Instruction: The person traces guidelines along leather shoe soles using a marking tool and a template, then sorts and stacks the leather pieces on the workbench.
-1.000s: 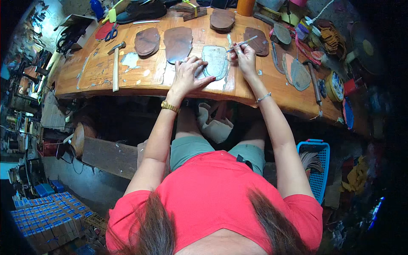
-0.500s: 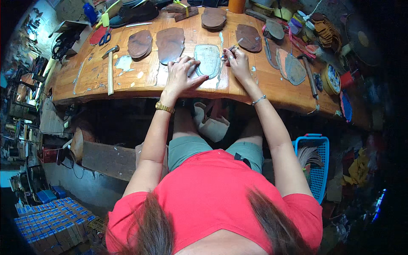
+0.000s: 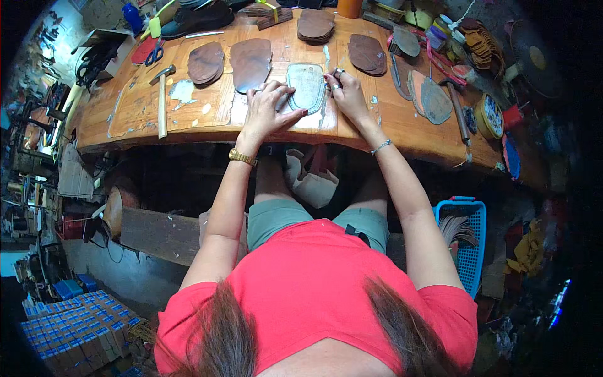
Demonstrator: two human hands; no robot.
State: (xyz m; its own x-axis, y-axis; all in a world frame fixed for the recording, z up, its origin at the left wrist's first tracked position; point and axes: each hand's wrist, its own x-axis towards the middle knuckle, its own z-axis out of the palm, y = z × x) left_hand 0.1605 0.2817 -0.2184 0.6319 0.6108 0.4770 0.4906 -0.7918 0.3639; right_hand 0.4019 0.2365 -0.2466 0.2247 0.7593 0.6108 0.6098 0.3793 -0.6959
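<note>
While L hand (image 3: 267,108) spreads at grey pc (image 3: 306,85), R hand (image 3: 349,95) curled at opp. edge, pinch unclear

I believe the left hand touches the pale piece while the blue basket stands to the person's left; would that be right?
Not quite: the head view shows the blue basket to the person's right; the left hand does touch the pale piece.
</note>
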